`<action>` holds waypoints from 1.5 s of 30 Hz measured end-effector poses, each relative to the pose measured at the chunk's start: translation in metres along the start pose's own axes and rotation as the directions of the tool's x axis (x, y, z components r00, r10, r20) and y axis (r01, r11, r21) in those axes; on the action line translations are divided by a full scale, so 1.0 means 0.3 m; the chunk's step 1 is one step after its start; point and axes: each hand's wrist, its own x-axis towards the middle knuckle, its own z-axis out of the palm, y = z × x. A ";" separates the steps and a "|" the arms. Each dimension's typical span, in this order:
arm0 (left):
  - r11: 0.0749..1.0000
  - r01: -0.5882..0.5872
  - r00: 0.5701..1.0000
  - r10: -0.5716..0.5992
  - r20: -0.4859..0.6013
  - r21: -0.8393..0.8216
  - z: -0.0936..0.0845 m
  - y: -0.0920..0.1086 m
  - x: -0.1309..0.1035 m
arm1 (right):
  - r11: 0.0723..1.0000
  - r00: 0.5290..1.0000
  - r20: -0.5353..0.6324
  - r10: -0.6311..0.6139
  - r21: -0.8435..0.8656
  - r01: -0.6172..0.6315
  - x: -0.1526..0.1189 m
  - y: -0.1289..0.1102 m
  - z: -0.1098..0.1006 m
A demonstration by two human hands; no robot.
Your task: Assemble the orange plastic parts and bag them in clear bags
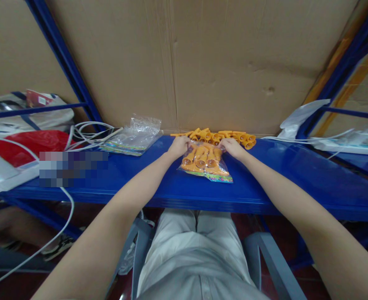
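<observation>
A clear plastic bag (202,160) filled with several orange horn-shaped pieces lies on the blue table, its colourful printed strip towards me. My left hand (180,146) has its fingers closed on the bag's far left corner. At the far right corner, my right hand (231,146) pinches the bag in the same way. Just behind the bag, a row of loose orange horn-shaped pieces (244,138) lies against the cardboard wall.
Flat clear bags (133,139) with printed strips lie left of my hands. Farther left are white cables, a red bag (30,143) and a white power strip (13,177). White packaging (299,121) stands at the right. Another person's leg (18,227) shows below left.
</observation>
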 end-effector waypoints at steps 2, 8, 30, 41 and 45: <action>0.998 -0.047 0.999 0.048 -0.020 0.047 -0.005 0.009 -0.004 | 1.000 1.000 0.022 0.019 0.002 -0.019 -0.005 -0.015 -0.003; 0.989 -0.094 0.994 0.100 -0.043 0.110 -0.017 0.027 -0.013 | 0.985 0.992 0.129 0.004 -0.170 0.018 0.023 -0.064 -0.019; 0.968 -0.240 0.912 0.250 -0.324 0.071 -0.019 0.021 -0.010 | 0.958 0.433 0.889 0.149 -0.022 -0.285 0.178 -0.177 -0.005; 0.963 -0.242 0.917 0.266 -0.298 0.115 -0.005 0.013 -0.010 | 0.852 0.539 0.803 0.254 0.078 -0.518 0.133 -0.231 0.042; 0.964 -0.245 0.926 0.265 -0.270 0.104 -0.006 0.022 -0.012 | 0.824 0.538 0.801 0.263 0.104 -0.557 0.125 -0.217 0.056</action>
